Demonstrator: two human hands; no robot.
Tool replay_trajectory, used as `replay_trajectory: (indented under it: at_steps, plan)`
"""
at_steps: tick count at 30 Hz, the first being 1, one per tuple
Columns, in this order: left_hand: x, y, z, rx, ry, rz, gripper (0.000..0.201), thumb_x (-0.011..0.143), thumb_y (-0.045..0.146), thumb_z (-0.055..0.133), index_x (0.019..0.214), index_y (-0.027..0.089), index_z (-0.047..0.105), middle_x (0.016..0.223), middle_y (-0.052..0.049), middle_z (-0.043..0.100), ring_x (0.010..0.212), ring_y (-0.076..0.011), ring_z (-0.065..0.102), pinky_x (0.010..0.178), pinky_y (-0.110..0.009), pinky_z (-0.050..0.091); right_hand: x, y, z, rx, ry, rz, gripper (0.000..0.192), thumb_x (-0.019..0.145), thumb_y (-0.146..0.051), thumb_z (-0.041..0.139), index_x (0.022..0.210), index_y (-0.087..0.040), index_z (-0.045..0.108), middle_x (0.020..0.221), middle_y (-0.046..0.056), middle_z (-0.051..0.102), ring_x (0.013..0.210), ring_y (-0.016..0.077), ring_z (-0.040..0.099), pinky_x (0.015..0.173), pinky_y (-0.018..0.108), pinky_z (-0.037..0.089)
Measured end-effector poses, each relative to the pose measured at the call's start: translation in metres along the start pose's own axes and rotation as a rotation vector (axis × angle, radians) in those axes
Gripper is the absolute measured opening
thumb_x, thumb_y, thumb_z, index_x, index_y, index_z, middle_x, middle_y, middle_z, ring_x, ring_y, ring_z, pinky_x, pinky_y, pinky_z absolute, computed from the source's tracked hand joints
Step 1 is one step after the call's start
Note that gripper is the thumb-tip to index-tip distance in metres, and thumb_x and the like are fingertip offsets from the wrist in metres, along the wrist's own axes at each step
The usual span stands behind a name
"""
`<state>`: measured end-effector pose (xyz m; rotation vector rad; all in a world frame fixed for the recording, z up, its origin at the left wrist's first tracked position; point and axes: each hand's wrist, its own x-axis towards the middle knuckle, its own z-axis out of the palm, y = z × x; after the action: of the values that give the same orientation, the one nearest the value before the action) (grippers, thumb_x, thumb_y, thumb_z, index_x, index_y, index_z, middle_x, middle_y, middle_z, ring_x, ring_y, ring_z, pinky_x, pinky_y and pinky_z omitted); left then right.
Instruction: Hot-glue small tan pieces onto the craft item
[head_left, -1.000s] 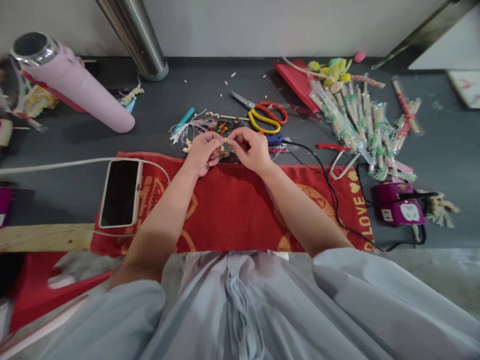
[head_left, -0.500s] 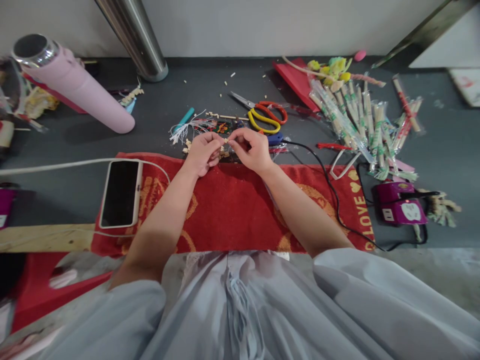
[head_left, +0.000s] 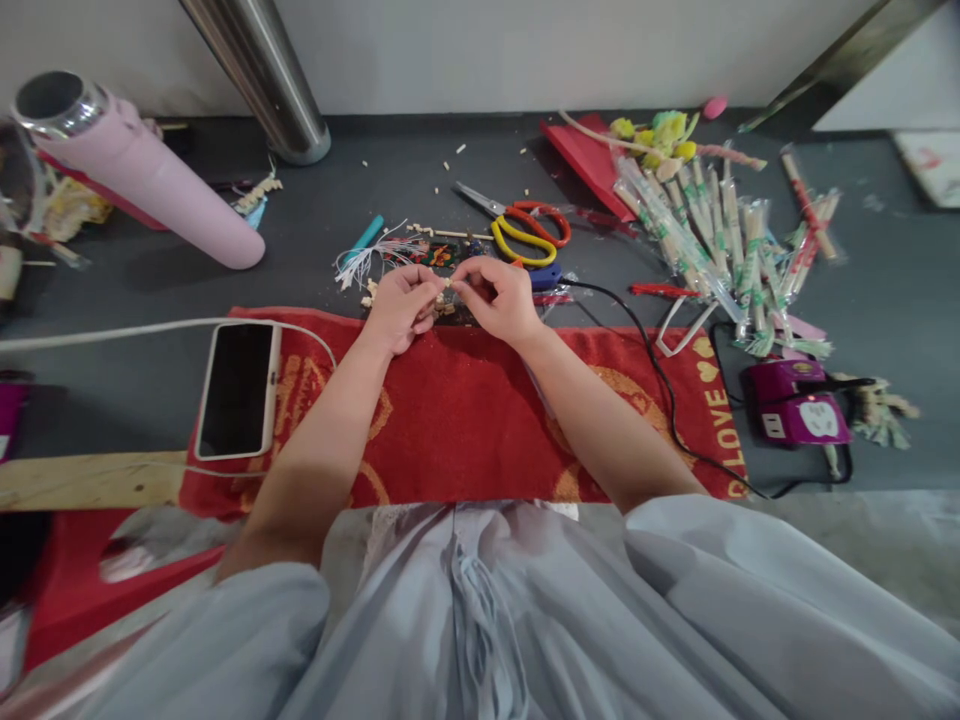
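Note:
Over the far edge of the red towel (head_left: 465, 410), my left hand (head_left: 407, 305) and my right hand (head_left: 496, 297) meet fingertip to fingertip. Both pinch a small cream-coloured piece (head_left: 448, 284), too tiny and too covered to name exactly. Pale bits (head_left: 369, 294) lie beside the left hand's knuckles. Just beyond the fingers are a bundle of white threads (head_left: 364, 264), a teal stick (head_left: 367, 232) and a dark patterned packet (head_left: 442, 255). Scissors (head_left: 525, 232) with one red and one yellow handle lie behind my right hand, near a blue tool handle (head_left: 547, 277) with a black cord.
A phone (head_left: 238, 390) rests on the towel's left end. A pink bottle (head_left: 150, 180) and a steel cylinder (head_left: 277, 90) stand at the back left. Wrapped sticks (head_left: 705, 240) pile up at right, near a purple power socket (head_left: 799, 403). The black cord (head_left: 670, 400) crosses the towel.
The whole view has shifted slightly. Both hands keep their pinch on the small piece, with barely any change in the fingers.

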<state>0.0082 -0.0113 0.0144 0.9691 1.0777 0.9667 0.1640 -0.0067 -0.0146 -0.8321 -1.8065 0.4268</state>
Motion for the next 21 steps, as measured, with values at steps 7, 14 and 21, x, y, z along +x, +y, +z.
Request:
replay_trajectory:
  at_steps: [7,14,21]
  plan:
    - [0.0002,0.0002,-0.0005,0.016,-0.008,0.013,0.031,0.069,0.026,0.073,0.066,0.020,0.043,0.041,0.014,0.032,0.032,0.0008,0.024,0.031,-0.012,0.020,-0.0001,0.0004,0.0007,0.015,-0.021,0.032,0.031,0.094,-0.043,0.050,0.081,-0.017,0.060,0.058,-0.004,0.045,0.051,0.0074,0.034,0.053,0.023,0.035]
    - [0.0006,-0.0006,-0.0018,-0.025,-0.029,0.032,0.029,0.068,0.022,0.072,0.065,0.019,0.043,0.041,0.013,0.033,0.033,-0.0001,0.024,0.030,-0.012,0.019,0.0002,0.0008,0.0003,0.047,-0.031,0.054,0.031,0.093,-0.043,0.051,0.080,-0.016,0.061,0.059,-0.004,0.045,0.052,0.0075,0.035,0.053,0.023,0.035]
    - [-0.0008,0.0015,-0.0002,0.016,0.005,0.016,0.031,0.067,0.025,0.073,0.065,0.019,0.043,0.042,0.013,0.034,0.033,0.0004,0.024,0.031,-0.013,0.019,0.0001,0.0017,0.0007,0.058,-0.040,0.083,0.032,0.092,-0.045,0.052,0.080,-0.017,0.062,0.058,-0.004,0.046,0.052,0.0078,0.035,0.054,0.023,0.035]
